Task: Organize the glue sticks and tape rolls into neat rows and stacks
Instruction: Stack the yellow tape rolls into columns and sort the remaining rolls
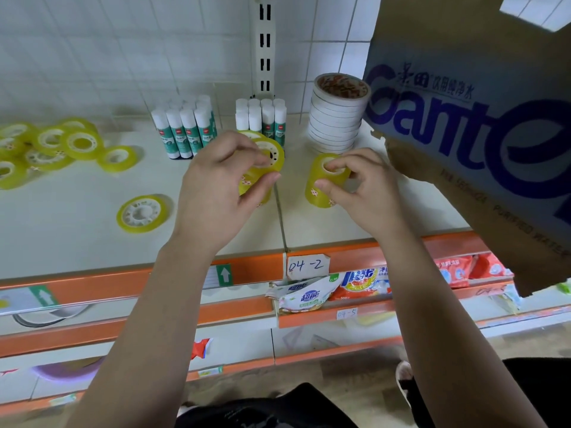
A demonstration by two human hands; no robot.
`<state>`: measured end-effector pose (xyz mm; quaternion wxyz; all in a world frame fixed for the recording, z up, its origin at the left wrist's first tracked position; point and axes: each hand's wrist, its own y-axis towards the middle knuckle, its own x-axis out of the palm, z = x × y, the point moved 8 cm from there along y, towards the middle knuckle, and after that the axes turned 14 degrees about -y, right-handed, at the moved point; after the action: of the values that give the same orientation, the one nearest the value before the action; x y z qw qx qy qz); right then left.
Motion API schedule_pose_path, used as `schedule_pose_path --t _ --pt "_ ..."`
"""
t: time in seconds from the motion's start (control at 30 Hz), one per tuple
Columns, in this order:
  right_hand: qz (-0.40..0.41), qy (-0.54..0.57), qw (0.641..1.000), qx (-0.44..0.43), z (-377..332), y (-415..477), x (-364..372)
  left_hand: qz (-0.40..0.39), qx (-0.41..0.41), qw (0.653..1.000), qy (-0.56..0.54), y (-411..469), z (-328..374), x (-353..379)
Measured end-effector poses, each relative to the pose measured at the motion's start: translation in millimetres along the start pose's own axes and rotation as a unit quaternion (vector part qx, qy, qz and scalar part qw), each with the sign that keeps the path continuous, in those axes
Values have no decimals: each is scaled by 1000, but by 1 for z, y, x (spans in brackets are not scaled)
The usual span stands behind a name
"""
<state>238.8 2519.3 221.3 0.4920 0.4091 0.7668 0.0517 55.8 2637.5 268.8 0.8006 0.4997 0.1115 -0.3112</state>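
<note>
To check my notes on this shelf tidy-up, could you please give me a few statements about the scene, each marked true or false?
1. The left hand and the right hand each hold yellow tape rolls. True.
2. The glue sticks lie flat on the shelf. False: they stand upright in two groups.
3. A stack of white tape rolls stands next to the cardboard box. True.
4. Every yellow tape roll is already stacked. False: loose rolls lie scattered at the left of the shelf.
</note>
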Motion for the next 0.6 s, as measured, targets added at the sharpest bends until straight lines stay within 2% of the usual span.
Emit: schedule_pose_path --t 0.4,0.6 --pt "-24 16 1000 -7 2 -4 -4 -21 32 999 -22 8 16 19" --pt "32 20 999 -20 12 -11 -30 -68 35 996 -54 22 24 59"
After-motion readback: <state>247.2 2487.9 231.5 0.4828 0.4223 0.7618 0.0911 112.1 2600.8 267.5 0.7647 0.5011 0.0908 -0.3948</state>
